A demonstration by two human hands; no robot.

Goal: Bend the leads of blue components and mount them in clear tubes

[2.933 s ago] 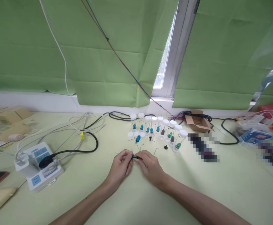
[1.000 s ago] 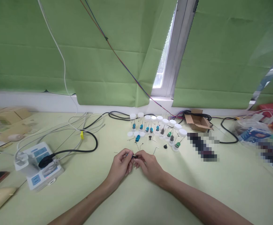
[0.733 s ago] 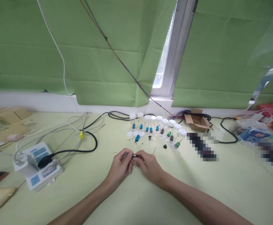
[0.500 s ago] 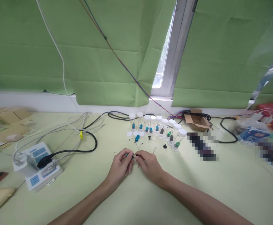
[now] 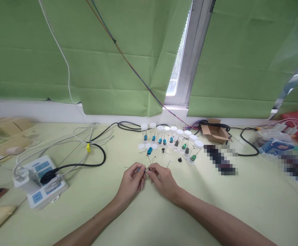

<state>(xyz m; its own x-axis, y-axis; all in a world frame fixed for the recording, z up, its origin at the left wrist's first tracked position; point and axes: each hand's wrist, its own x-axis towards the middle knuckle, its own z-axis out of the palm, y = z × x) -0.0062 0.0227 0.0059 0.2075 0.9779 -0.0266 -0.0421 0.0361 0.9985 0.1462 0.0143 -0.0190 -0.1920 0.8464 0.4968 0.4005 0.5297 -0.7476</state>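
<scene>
My left hand [image 5: 132, 178] is closed in a pinch around a small blue part [image 5: 139, 169], mostly hidden by the fingers; a thin rod [image 5: 126, 167] sticks out on its left. Fingertips of my right hand [image 5: 162, 179] meet the left ones and pinch a tiny dark piece [image 5: 149, 169], too small to name. Just beyond the hands lie another blue part [image 5: 149, 150] with thin wire-like stems, a thin bent L-shaped metal rod [image 5: 169, 163], and two small black parts, one a black knob-like piece [image 5: 180, 160].
Several clear vials with white caps [image 5: 198, 145] stand behind, holding blue, green and dark parts. A small open cardboard box [image 5: 216, 134] sits back right. On the left are a power strip [image 5: 46, 184] with plugs and a looping black cable [image 5: 104, 155]. A plastic bag [image 5: 273, 145] lies far right.
Almost nothing differs. The right fingertips have shifted very slightly against the left ones; both hands stay in the same spot.
</scene>
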